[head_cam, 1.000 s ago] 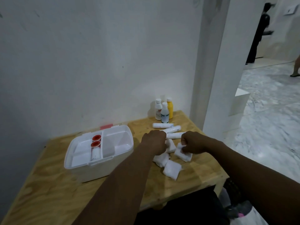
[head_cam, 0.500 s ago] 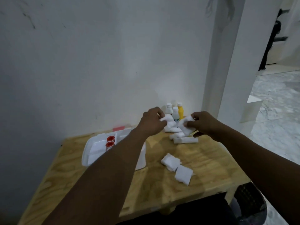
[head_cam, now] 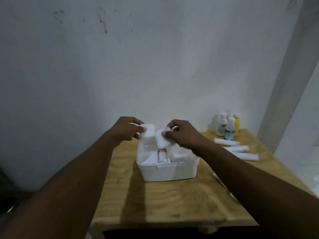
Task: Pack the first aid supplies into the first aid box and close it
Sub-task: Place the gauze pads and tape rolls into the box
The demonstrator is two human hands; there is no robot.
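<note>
- Both hands have swung over the open white plastic first aid box (head_cam: pixel 168 171).
- Head view: left hand (head_cam: pixel 123 131) pinches one soft white gauze packet (head_cam: pixel 148 135), and right hand (head_cam: pixel 183 134) pinches a second packet (head_cam: pixel 162 142). Both hang straight above the box, the right lower.

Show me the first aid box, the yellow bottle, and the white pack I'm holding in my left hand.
first aid box (head_cam: pixel 168 172): head view, front wall.
yellow bottle (head_cam: pixel 236 126): head view, middle of its body.
white pack (head_cam: pixel 149 133): head view, bare face beside the left hand (head_cam: pixel 124 131).
</note>
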